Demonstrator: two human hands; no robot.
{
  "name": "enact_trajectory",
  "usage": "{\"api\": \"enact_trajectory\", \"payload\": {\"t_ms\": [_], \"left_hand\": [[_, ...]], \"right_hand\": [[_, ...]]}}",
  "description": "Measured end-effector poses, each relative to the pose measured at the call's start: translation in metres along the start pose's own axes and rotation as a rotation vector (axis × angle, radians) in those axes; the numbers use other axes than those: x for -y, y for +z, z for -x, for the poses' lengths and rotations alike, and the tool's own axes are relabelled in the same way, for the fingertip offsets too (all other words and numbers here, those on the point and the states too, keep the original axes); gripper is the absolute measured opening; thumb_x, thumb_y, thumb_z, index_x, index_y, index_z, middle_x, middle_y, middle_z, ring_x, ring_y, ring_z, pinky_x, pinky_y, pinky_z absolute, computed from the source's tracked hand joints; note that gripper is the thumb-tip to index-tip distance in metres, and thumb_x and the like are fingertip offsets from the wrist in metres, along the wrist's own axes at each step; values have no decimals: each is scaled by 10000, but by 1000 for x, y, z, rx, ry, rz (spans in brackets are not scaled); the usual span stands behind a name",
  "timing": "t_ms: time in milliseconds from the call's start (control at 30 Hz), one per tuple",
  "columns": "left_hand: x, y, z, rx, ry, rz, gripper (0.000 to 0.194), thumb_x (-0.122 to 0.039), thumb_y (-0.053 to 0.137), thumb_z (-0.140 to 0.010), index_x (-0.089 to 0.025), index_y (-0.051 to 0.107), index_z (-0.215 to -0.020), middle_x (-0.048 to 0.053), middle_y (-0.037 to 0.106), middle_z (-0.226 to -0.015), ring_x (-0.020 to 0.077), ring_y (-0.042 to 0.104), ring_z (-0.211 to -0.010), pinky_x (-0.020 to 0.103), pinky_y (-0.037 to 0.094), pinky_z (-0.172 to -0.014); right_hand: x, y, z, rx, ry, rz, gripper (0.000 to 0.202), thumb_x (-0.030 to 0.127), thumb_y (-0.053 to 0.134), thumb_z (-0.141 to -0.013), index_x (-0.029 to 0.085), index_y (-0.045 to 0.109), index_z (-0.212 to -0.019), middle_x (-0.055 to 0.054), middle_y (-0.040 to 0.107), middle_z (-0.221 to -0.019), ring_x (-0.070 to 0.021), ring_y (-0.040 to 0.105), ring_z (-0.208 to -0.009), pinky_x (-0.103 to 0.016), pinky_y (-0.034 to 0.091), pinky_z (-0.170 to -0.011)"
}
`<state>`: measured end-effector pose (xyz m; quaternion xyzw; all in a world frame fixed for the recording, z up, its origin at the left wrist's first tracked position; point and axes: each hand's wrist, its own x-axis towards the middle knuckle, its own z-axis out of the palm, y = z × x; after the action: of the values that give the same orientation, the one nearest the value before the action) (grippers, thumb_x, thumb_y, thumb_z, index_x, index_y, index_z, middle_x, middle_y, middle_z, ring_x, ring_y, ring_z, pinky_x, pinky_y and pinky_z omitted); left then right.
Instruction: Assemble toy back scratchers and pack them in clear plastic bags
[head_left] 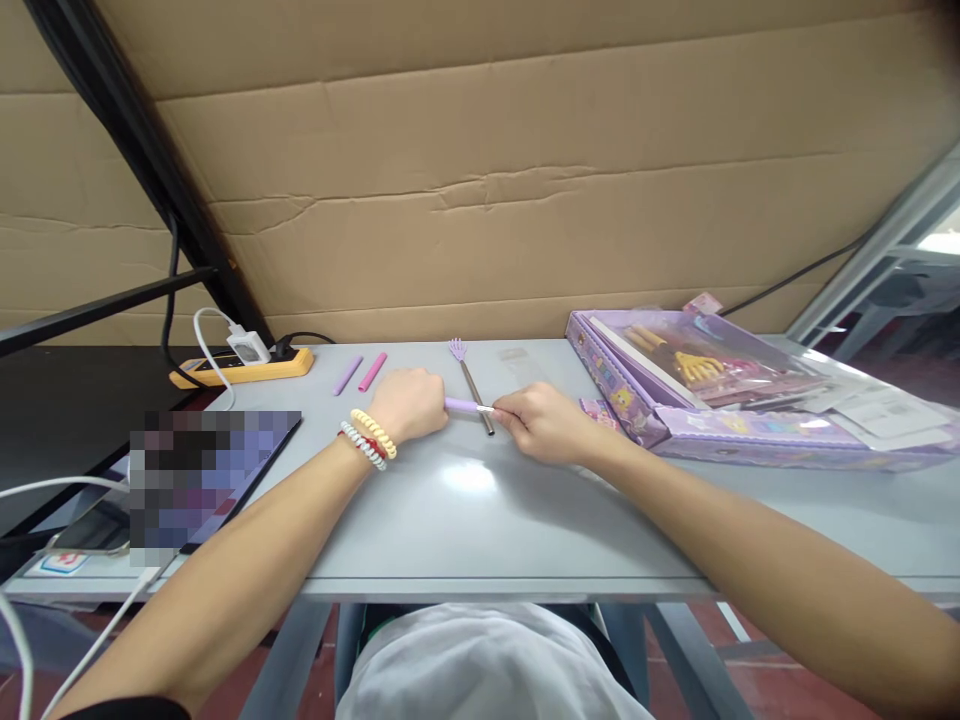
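Note:
A thin purple stick (461,405) with a whitish tip spans the gap between my two hands. My left hand (409,403) is closed round its left end, and my right hand (536,420) pinches the tip at the right. Under the stick lies a metal rod with a small purple hand-shaped head (458,350), slanting across the table. Beyond my left hand lie a purple tube (347,375) and a pink tube (373,371), side by side.
An open purple box (757,432) with wrapped items is at the right. At the left are a tablet (217,470), a phone (94,525), white cables and a yellow power strip (247,372). Cardboard (480,190) stands behind the grey table (420,530).

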<state>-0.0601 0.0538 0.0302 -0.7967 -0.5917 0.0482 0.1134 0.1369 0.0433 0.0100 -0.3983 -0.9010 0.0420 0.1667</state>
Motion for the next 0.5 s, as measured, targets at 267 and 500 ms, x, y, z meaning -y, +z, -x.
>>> {"api": "enact_trajectory", "payload": {"t_ms": [267,500], "left_hand": [[0,-4,4,-43,20,-20,279,-246,460,-704,-123,700,-773,175,666,-736,309,648,-710,426,447,-756],[-8,-4,7,-154,100,75,264,-310,417,-774,-179,642,-731,118,647,-683,285,634,-671,350,399,-586]], "right_hand": [[0,0,-1,-15,-18,61,298,238,376,-856,162,596,-670,-34,526,-550,-121,336,-511,-275,205,-545],[-11,-4,-3,-57,-54,68,307,244,387,-874,164,618,-689,-42,588,-614,-124,400,-557,-271,244,-576]]}}
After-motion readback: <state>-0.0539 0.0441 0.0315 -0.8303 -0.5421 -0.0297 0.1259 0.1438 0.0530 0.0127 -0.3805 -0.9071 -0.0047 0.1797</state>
